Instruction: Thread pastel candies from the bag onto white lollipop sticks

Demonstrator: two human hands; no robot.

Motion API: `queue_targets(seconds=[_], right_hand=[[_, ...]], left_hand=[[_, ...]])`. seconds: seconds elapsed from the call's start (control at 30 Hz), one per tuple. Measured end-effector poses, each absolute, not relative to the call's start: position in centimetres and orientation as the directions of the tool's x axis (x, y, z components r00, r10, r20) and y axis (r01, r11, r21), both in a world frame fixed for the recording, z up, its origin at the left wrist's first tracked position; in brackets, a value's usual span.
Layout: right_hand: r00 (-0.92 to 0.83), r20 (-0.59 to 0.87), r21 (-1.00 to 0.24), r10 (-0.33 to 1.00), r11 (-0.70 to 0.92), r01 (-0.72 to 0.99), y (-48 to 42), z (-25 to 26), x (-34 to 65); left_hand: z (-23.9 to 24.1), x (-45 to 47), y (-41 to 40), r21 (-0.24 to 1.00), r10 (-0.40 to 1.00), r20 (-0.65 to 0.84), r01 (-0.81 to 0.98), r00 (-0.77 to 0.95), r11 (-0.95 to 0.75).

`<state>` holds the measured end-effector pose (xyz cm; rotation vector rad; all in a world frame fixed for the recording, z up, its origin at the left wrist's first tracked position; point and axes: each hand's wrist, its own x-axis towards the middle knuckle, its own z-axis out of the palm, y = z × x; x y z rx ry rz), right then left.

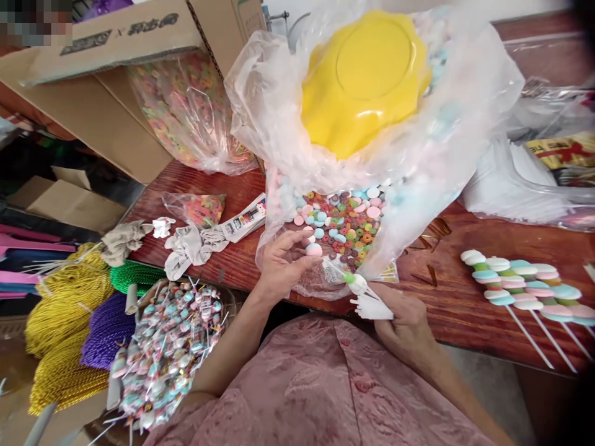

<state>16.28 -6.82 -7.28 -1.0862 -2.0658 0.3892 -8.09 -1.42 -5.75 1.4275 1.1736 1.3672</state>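
Threading, seemingly, in front of the yellow bowl (367,74): left hand (281,263) pinches pink candy (314,249), right hand (405,314) clasps sticks (370,307); next needs alignment.

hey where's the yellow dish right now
In the head view, the yellow dish sits at the top, right of the cardboard box, against the big plastic bag.

Yellow bowl (362,80): brightly lit, white glare on its lower side
Plastic bag (465,118): washed out, hazy and blurred right of the bowl
Candy bag (195,118): sharp glints, left of the bowl
Small carton (77,201): dim surroundings, far left of the bowl
Frame corners: blackened far right of the bowl, pixelated far upper left
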Motion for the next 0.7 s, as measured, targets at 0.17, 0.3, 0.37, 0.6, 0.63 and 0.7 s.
queue_targets(seconds=[0.17,0.3,0.37,0.6,0.63,0.7], right_hand=[[-0.371,0.487,-0.566,0.791,0.609,0.555,-6.9,-6.8,15.9],[-0.366,0.480,-0.574,0.797,0.601,0.557,-7.4,-7.1,16.4],[-0.358,0.470,-0.574,0.807,0.588,0.570,-7.6,-7.2,16.6],[-0.276,0.529,-0.609,0.802,0.586,0.534,-8.0,-6.5,15.6],[-0.265,0.531,-0.622,0.805,0.583,0.523,-8.1,-6.5,15.4],[-0.253,0.517,-0.645,0.818,0.567,0.513,-8.2,-6.5,15.2]], left_hand=[[-4.7,-6.6,-2.1,0.961,0.966,0.257,-0.098,-0.033,-0.259],[-4.9,-5.9,-2.3,0.950,0.952,0.305,-0.061,-0.035,-0.306],[-5.0,-5.5,-2.4,0.942,0.941,0.334,-0.023,-0.055,-0.336],[-6.5,-4.6,-2.7,0.935,0.926,0.345,-0.028,-0.150,-0.353],[-6.7,-4.5,-2.7,0.938,0.930,0.330,-0.050,-0.159,-0.342],[-7.0,-4.4,-2.8,0.945,0.942,0.294,-0.100,-0.164,-0.313]])
